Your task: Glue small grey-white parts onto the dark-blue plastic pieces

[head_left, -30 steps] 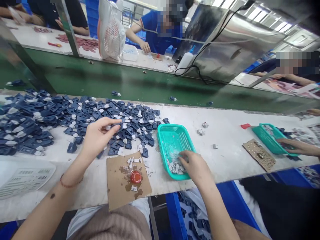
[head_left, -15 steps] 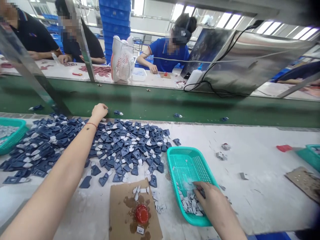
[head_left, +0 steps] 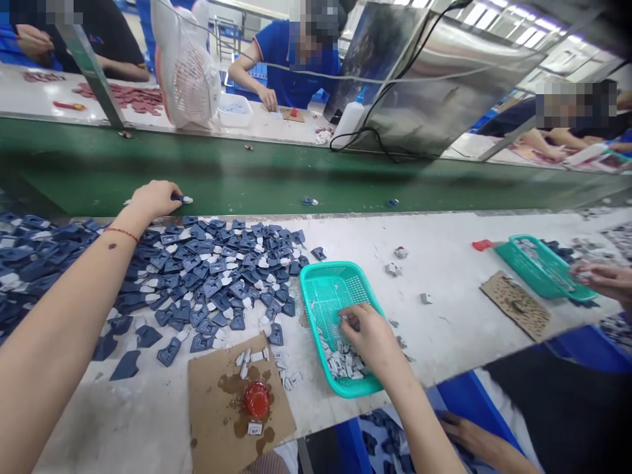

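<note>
Over the near edge of the green belt (head_left: pixel 222 178), my left hand (head_left: pixel 157 199) pinches a dark blue piece with a pale tip (head_left: pixel 185 199). Below it spreads a large pile of similar blue pieces (head_left: pixel 212 263). My right hand (head_left: pixel 363 329) is over the green basket (head_left: pixel 309 289), its fingers curled together above small pale grey pieces (head_left: pixel 345 363); what they hold, if anything, is too small to name. A brown cardboard sheet (head_left: pixel 212 421) bears a red round cap (head_left: pixel 257 399), and a small labelled piece (head_left: pixel 255 428) lies beside the cap.
Another green basket (head_left: pixel 538 283) stands at the right, with a person's hand (head_left: pixel 605 280) at it. A second cardboard piece (head_left: pixel 513 306) lies nearby. Blue bins (head_left: pixel 454 401) sit below the table edge. Across the belt, a person in blue (head_left: pixel 291 66) works beside a white bag (head_left: pixel 190 79).
The view has swung right and down. My left hand is now at a blue piece on the belt. My right hand remains over the basket, with its fingers drawn closer together.
</note>
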A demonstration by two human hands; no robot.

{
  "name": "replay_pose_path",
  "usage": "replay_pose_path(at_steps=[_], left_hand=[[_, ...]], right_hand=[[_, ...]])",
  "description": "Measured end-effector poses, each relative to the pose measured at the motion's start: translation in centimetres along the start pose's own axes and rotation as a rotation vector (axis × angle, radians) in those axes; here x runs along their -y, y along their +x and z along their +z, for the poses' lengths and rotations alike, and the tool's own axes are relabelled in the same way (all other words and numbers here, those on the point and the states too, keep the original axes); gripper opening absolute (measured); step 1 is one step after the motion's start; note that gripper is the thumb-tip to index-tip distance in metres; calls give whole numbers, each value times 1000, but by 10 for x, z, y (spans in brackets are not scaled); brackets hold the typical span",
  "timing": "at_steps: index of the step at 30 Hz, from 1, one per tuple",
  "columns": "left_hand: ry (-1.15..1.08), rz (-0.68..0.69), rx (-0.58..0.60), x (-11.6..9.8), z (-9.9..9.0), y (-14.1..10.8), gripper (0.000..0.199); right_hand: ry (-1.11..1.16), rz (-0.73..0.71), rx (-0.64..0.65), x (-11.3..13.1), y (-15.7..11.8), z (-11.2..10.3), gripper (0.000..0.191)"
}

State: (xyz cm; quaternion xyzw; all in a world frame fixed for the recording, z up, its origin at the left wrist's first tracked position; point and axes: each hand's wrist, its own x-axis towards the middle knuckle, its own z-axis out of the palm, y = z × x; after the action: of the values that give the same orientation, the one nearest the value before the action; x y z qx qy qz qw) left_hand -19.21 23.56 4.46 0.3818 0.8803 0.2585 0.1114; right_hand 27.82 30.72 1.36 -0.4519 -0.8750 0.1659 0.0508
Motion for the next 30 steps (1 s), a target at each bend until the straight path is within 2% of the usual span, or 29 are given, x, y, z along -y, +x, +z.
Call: replay_pose_path(at_steps=[4, 7, 10, 15, 21, 24, 30], left_hand=[[-231, -6, -102, -17, -9, -22, 42], [-464, 14, -131, -33, -13, -47, 44], [-677, 34, -88, -47, -17, -80, 39], [-1175, -58, 41, -60, -19, -137, 29], [-1201, -139, 155, -56, -8, -202, 32], [-1203, -216, 240, -46, 4, -235, 29], [-1229, -347, 384, -22, 28, -293, 37]], right_hand=[[47, -7, -25, -1, -2, 1, 22], [83, -12, -41, -2, -4, 3, 23], [117, -23, -38, -4, -5, 5, 25], [163, -58, -20, -6, -7, 5, 27], [191, -46, -57, -7, -12, 6, 29], [172, -43, -66, -7, -12, 8, 25], [132, -83, -96, 2, -14, 6, 20]])
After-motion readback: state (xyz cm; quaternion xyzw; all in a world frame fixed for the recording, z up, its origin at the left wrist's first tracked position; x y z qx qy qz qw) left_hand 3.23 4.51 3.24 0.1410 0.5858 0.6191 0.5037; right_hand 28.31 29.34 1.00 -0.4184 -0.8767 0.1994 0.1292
